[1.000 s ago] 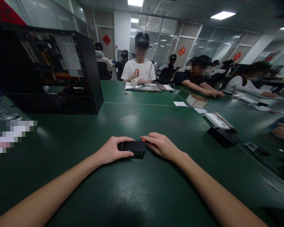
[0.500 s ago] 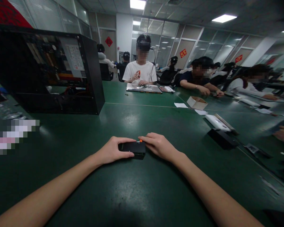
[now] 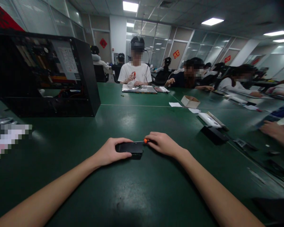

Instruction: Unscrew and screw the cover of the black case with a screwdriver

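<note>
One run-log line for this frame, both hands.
left hand: holds black box | right hand: holds orange-ended screwdriver | shaft: at box's far edge | contact: unclear

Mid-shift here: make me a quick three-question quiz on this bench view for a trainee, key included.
1. Which of the wearer's hands holds the screwdriver?
2. True or false: the left hand is off the black box.
3. The large black thing at picture left is: a) a printer, b) an open computer case, c) a suitcase.

Key: 1. The right hand. 2. False. 3. b.
</note>
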`<action>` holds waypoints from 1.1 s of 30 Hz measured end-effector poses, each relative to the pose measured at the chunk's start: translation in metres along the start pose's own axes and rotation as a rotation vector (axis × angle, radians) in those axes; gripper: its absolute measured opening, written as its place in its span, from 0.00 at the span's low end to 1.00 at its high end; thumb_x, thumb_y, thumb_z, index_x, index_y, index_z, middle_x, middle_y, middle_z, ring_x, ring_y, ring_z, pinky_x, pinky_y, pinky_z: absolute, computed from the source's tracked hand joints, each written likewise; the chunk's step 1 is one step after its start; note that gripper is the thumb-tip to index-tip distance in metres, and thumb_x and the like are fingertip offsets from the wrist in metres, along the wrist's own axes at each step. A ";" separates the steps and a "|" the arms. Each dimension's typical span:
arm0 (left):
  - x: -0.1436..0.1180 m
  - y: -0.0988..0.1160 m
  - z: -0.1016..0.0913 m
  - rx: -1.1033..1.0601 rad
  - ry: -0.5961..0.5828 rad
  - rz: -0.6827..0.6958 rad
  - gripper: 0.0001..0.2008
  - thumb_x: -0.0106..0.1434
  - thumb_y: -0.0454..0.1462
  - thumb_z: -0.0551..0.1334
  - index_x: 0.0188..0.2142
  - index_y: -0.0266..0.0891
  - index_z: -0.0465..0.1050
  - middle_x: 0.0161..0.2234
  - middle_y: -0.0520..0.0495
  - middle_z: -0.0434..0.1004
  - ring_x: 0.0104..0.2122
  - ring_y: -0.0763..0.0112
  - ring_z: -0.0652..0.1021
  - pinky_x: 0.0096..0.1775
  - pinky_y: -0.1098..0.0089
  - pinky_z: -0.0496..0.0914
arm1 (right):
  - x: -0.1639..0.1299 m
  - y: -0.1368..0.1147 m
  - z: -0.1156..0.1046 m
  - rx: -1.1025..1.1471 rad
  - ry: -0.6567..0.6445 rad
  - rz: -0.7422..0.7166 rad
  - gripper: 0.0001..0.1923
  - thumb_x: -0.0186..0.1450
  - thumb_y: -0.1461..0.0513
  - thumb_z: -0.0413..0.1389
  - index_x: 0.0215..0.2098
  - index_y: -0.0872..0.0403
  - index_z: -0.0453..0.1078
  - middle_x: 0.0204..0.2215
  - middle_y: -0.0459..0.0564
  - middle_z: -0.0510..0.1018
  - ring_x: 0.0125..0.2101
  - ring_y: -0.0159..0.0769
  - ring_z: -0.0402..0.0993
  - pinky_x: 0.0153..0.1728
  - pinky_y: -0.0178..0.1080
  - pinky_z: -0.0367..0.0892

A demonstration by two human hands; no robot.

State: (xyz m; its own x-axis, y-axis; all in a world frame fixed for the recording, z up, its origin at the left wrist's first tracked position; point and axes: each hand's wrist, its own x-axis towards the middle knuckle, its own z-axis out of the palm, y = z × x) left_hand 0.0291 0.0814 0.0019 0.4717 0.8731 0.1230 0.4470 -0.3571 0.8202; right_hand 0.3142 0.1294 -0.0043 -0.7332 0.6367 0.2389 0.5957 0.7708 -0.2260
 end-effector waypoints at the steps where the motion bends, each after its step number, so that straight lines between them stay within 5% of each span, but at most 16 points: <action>1: 0.000 -0.001 0.000 -0.027 0.011 -0.002 0.23 0.58 0.45 0.72 0.52 0.42 0.79 0.48 0.44 0.83 0.46 0.55 0.80 0.51 0.59 0.71 | -0.001 0.004 -0.001 -0.001 0.002 0.026 0.11 0.70 0.64 0.53 0.49 0.55 0.73 0.39 0.52 0.77 0.38 0.36 0.74 0.41 0.38 0.68; 7: 0.006 -0.013 0.001 -0.497 0.215 -0.080 0.28 0.57 0.50 0.71 0.51 0.35 0.78 0.43 0.39 0.84 0.44 0.53 0.82 0.51 0.56 0.72 | 0.000 0.007 0.008 0.048 0.042 0.119 0.12 0.72 0.61 0.52 0.50 0.55 0.73 0.40 0.52 0.76 0.38 0.35 0.74 0.42 0.38 0.70; 11: 0.010 -0.020 -0.002 -0.806 0.324 -0.145 0.28 0.58 0.54 0.69 0.45 0.32 0.79 0.38 0.37 0.84 0.37 0.60 0.82 0.44 0.62 0.74 | 0.005 -0.006 0.016 0.010 0.043 0.105 0.13 0.73 0.59 0.52 0.52 0.54 0.71 0.42 0.53 0.76 0.40 0.36 0.75 0.42 0.38 0.71; 16: 0.009 -0.024 -0.005 -0.960 0.321 -0.182 0.27 0.58 0.53 0.70 0.46 0.33 0.79 0.36 0.42 0.83 0.34 0.68 0.81 0.42 0.68 0.73 | 0.010 -0.024 0.013 -0.035 0.128 0.036 0.14 0.75 0.58 0.47 0.51 0.53 0.71 0.46 0.56 0.77 0.46 0.41 0.73 0.47 0.44 0.71; 22: 0.008 -0.022 -0.005 -1.015 0.278 -0.162 0.23 0.57 0.50 0.73 0.44 0.34 0.79 0.37 0.43 0.82 0.34 0.70 0.80 0.40 0.71 0.72 | 0.016 -0.065 0.018 0.070 0.091 -0.054 0.29 0.68 0.49 0.58 0.61 0.56 0.63 0.53 0.61 0.75 0.52 0.49 0.71 0.53 0.52 0.68; 27: 0.008 -0.021 -0.003 -1.011 0.273 -0.145 0.24 0.55 0.48 0.75 0.46 0.35 0.79 0.37 0.45 0.81 0.33 0.72 0.79 0.38 0.73 0.70 | 0.017 -0.098 0.024 0.062 0.062 -0.042 0.26 0.67 0.55 0.60 0.61 0.56 0.64 0.47 0.60 0.77 0.46 0.47 0.74 0.49 0.49 0.71; 33: 0.012 -0.026 0.001 -0.800 0.348 -0.164 0.30 0.51 0.39 0.76 0.53 0.36 0.75 0.48 0.42 0.79 0.35 0.69 0.77 0.38 0.69 0.71 | -0.044 -0.093 -0.005 0.073 0.249 0.128 0.27 0.68 0.55 0.58 0.63 0.52 0.63 0.54 0.57 0.75 0.53 0.44 0.74 0.55 0.47 0.70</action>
State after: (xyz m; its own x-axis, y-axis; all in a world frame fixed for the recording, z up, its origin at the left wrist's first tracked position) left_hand 0.0242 0.1004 -0.0185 0.1326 0.9908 0.0257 -0.2381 0.0066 0.9712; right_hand 0.2927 0.0296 0.0105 -0.5446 0.7221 0.4266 0.6467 0.6854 -0.3347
